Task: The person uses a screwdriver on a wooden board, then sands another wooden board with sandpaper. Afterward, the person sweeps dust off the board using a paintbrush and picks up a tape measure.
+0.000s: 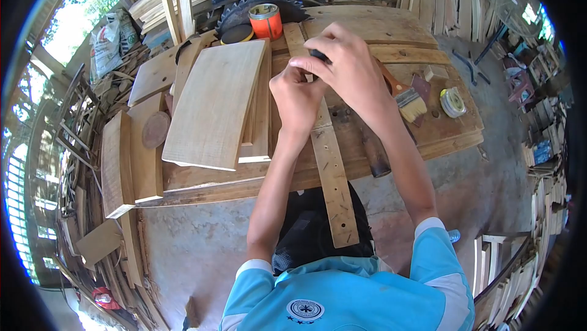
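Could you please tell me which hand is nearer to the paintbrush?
Right. The right hand is up and left of the paintbrush in the picture; the left hand is farther left.

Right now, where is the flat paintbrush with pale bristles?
In the head view, the paintbrush lies toward the right of the wooden workbench, between the right forearm and the round yellow-and-white object.

The wooden strip (333,178) lies on the tabletop (202,188), its near end jutting past the front edge. To the strip's left, a board (214,98) rests on another board (263,123); farther left of the strip is a disc (156,130). Just left of the strip's far end stands a can (265,27), near a saw blade (229,16). Right of the strip lies a brush (412,104); farther right of it, a roll (452,103).
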A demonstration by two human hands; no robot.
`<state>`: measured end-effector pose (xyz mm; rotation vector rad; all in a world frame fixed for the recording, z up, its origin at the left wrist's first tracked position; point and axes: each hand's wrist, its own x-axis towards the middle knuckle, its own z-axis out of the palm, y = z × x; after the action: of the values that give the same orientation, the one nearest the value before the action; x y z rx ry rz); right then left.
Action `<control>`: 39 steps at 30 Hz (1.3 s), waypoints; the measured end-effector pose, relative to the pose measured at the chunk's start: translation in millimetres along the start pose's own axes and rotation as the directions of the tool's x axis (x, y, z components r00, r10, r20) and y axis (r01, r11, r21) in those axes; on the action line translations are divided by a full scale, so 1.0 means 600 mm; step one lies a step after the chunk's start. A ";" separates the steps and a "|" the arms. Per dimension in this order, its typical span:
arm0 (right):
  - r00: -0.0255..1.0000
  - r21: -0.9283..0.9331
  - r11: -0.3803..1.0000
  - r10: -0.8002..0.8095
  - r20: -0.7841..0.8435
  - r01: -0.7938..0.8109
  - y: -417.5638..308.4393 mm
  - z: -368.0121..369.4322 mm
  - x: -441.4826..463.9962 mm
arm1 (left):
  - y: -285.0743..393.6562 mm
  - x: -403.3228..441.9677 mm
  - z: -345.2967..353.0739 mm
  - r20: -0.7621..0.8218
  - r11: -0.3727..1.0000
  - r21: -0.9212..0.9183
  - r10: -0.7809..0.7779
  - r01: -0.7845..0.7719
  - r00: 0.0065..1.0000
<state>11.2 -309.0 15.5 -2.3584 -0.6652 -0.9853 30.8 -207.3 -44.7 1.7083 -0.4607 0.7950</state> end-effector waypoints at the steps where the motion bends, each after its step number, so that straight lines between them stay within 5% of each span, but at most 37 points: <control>1: 0.995 -0.067 0.993 0.095 -0.005 -0.095 -0.003 -0.001 0.001 | 0.000 0.001 0.003 -0.004 0.998 0.003 -0.056 0.056 0.998; 4: 0.978 -0.078 0.978 0.199 0.069 -0.194 -0.010 0.001 -0.001 | -0.002 0.009 0.004 -0.017 0.999 0.035 0.010 -0.009 1.000; 9: 0.992 0.061 0.993 0.093 0.082 -0.098 0.005 0.006 0.007 | -0.008 0.018 -0.027 0.139 0.997 0.068 -0.057 0.048 0.989; 11: 0.998 0.107 0.993 0.034 0.055 -0.040 0.016 0.004 0.009 | -0.012 0.020 -0.039 0.327 0.984 -0.042 -0.153 0.176 0.933; 15: 0.990 0.295 0.955 -0.021 0.139 -0.021 0.028 -0.008 0.018 | -0.014 0.025 -0.045 0.417 0.884 -0.291 -0.229 0.367 0.880; 18: 0.983 0.348 0.937 -0.070 0.172 0.006 0.027 -0.012 0.015 | -0.017 0.025 -0.040 0.446 0.880 -0.366 -0.120 0.303 0.887; 22: 0.978 0.328 0.942 0.006 0.207 -0.076 0.021 -0.024 0.014 | -0.007 0.025 -0.050 0.402 0.959 -0.173 -0.139 0.224 0.905; 27: 0.952 0.144 0.975 0.126 0.280 -0.171 0.017 -0.019 0.020 | 0.003 0.017 -0.021 0.059 0.996 0.055 -0.074 0.070 0.996; 30: 0.971 0.150 0.979 0.107 0.212 -0.141 0.024 -0.013 0.020 | 0.002 0.022 -0.025 0.074 0.999 0.027 -0.039 0.037 0.997; 32: 0.992 0.215 0.977 -0.042 0.122 0.015 0.027 -0.021 0.017 | -0.001 0.025 -0.034 0.095 0.996 -0.026 -0.077 0.079 0.993; 34: 0.989 0.301 0.954 -0.046 0.141 0.001 0.030 -0.023 0.018 | 0.012 0.030 -0.050 0.222 0.962 -0.084 -0.235 0.259 0.946; 37: 0.976 0.351 0.933 0.005 0.217 -0.083 0.020 -0.028 0.019 | -0.012 0.030 -0.042 0.363 0.953 -0.196 -0.147 0.229 0.920; 39: 0.961 0.311 0.939 0.061 0.270 -0.147 0.018 -0.028 0.019 | -0.015 0.028 -0.041 0.326 0.977 -0.133 -0.119 0.170 0.938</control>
<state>16.3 -324.9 31.8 -2.2110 -0.7282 -0.4798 42.1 -179.8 -35.6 1.7023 -0.5926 0.3663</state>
